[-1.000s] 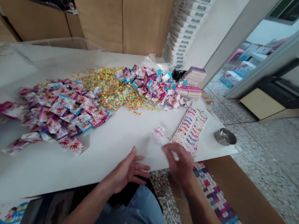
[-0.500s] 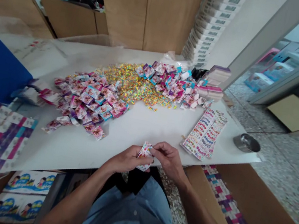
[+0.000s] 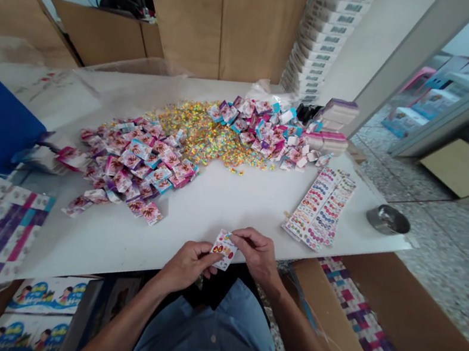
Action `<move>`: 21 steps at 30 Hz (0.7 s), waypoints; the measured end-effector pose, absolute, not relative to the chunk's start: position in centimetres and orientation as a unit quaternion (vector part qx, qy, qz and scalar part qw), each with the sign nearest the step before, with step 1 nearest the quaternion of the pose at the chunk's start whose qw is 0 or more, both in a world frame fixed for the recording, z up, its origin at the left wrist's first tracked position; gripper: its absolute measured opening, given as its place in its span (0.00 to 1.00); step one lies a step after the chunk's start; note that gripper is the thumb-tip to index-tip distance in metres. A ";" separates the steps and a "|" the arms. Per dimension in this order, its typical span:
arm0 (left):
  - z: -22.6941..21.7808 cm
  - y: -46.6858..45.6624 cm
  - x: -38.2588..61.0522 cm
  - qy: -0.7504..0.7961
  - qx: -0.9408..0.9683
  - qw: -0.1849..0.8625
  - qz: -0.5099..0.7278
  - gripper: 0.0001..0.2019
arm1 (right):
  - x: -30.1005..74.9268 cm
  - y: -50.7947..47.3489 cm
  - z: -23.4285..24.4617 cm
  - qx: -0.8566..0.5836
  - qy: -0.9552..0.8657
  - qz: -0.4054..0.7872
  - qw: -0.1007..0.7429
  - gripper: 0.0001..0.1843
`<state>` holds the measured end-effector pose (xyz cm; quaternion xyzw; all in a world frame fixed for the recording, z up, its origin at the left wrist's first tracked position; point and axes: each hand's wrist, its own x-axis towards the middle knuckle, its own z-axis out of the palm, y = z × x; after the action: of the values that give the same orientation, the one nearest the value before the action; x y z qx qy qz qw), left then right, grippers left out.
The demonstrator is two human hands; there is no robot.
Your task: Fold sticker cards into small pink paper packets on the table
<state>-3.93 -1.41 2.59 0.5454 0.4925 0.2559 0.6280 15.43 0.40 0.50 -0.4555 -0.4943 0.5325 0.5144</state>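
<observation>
A small printed sticker card sits at the table's near edge, at about 12 o'clock from the person's chest, held up just off the white tabletop. It looks light and thin, likely limp enough to bow and easy to crease at the corners, with a glossy face that may slip, so its edges are the best place to take hold. The left hand pinches the card's left edge between thumb and curled fingers. The right hand closes on its upper right corner, with the fingers bent over and only a narrow opening between fingers and thumb. Both hands are grasping it. A heap of printed packets lies at 11 o'clock, gold glitter sequins just beyond, long sticker strips at 1 o'clock and a metal bowl at 2 o'clock.
</observation>
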 end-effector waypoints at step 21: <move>0.8 -1.1 -1.9 0.523 0.502 0.500 0.473 0.09 | 14.2 -1.1 -1.2 -0.431 -0.488 0.560 0.512 0.12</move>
<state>-1.88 -1.08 0.75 0.5017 0.5232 0.4735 0.5004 14.20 -1.10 -1.19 -0.4315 -0.4878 0.5597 0.5125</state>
